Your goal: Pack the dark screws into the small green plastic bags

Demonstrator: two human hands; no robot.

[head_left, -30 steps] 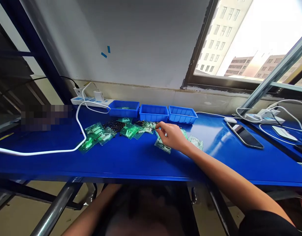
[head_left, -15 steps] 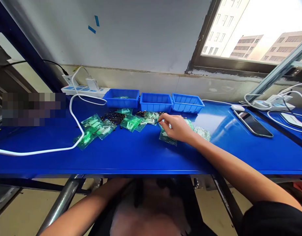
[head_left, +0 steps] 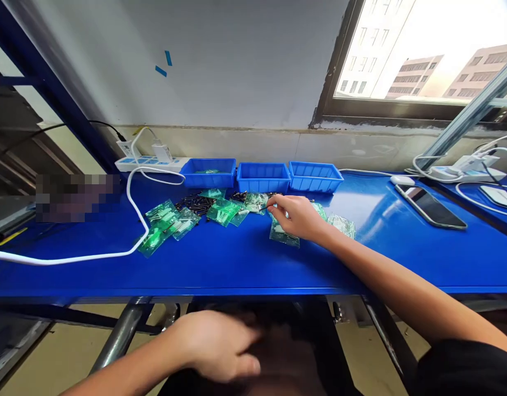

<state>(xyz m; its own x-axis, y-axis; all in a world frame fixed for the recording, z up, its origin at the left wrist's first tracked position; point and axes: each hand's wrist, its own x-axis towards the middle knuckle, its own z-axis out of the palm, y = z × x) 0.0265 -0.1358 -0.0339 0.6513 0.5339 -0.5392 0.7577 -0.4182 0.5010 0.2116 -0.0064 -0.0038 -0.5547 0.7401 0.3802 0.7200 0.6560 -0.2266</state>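
A thin dark stick (head_left: 267,208) is pinched by the right hand (head_left: 298,216) over the blue worktop (head_left: 237,267). Green bags (head_left: 222,213) and dark bits (head_left: 199,204) lie near it. Three blue bins (head_left: 263,186) stand behind. A white cord (head_left: 72,259) lies left. The left hand (head_left: 214,344) is blurry, low by the lap; I can't tell its grip.

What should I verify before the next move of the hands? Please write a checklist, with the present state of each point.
1. Dark piece pinched by the right hand: ok.
2. Left hand above the table: not ok, it is in front of the table edge, over the lap.
3. Left hand free of any object: cannot tell, it is blurred.
4. White cable clear of the green packets: not ok, it overlaps the leftmost in view.
5. Blue bins upright: ok, three in a row.
6. Phone apart from the right hand: ok.
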